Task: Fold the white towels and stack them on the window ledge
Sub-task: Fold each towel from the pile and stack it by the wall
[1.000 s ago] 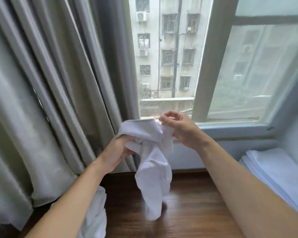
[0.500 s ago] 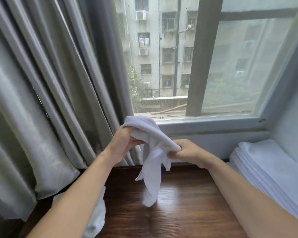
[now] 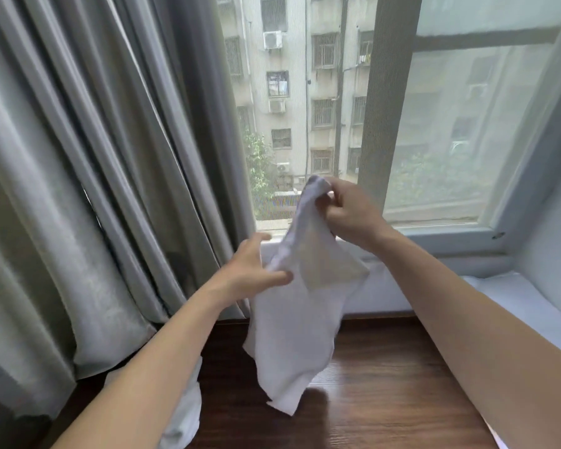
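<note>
While it is dangling above the dark wooden window ledge (image 3: 386, 413), the limp white cloth towel (image 3: 300, 322) is being opened for folding: the left hand (image 3: 251, 270), fingers spread, is touching its edge, and beyond, the right hand (image 3: 350, 215) is pinching its top corner.

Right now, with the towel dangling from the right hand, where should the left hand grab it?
Pinch the towel's left edge, coming in from the left. The right hand holds its top corner, so it hangs limp, and the open left hand is already beside that edge.
</note>
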Demonstrator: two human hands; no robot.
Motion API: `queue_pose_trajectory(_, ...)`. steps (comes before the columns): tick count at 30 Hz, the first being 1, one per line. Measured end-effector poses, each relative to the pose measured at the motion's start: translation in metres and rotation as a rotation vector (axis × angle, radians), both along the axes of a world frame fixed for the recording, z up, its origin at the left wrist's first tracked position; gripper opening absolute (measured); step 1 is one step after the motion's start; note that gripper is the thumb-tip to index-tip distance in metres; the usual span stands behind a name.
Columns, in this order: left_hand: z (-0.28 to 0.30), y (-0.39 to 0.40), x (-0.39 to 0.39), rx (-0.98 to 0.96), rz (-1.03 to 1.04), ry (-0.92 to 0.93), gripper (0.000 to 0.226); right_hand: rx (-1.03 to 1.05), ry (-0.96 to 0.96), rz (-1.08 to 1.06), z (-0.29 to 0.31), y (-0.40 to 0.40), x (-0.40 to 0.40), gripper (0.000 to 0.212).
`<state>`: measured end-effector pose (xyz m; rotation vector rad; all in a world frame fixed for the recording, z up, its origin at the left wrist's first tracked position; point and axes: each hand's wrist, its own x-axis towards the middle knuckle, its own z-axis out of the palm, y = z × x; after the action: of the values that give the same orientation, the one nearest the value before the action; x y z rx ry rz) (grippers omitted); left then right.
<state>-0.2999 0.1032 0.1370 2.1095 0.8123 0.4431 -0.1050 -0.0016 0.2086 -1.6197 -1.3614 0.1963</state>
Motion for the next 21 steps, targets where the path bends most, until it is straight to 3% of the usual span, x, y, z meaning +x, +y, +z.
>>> queue_pose_trajectory(2, 0.015, -0.010, 0.019, -0.106, -0.071, -0.293, 0.071, -0.029, -0.135, 0.017, 0.010, 0.011, -0.010, 0.019)
queue_pose_trajectory(5, 0.038, -0.010, 0.041, 0.000, 0.017, -0.481, 0.034, -0.082, -0.199, 0.045, 0.012, 0.022, -0.020, 0.018)
queue_pose_trajectory(7, 0.046, -0.002, 0.045, 0.025, 0.042, -0.538, 0.022, -0.057, -0.040, 0.078, 0.009, 0.021, -0.023, 0.025)
queue_pose_trajectory(9, 0.050, 0.007, 0.046, 0.067, 0.108, -0.597, 0.024, -0.104, 0.182, 0.088, 0.002, 0.013, -0.024, 0.048)
queue_pose_trajectory(12, 0.054, 0.016, 0.049, 0.148, 0.260, -0.649, 0.034, -0.345, 0.172, 0.139, -0.026, -0.002, -0.026, 0.068)
queue_pose_trajectory(15, 0.061, 0.018, 0.054, 0.223, 0.305, -0.621, 0.030, -0.374, 0.098, 0.212, -0.061, -0.004, -0.046, 0.048)
queue_pose_trajectory(18, 0.068, 0.017, 0.054, 0.322, 0.326, -0.534, 0.031, -0.363, 0.044, 0.003, -0.082, 0.000, -0.049, 0.008)
queue_pose_trajectory(21, 0.083, 0.031, 0.035, 0.445, 0.281, -0.460, 0.032, -0.387, 0.195, -0.114, -0.079, -0.004, -0.018, 0.012)
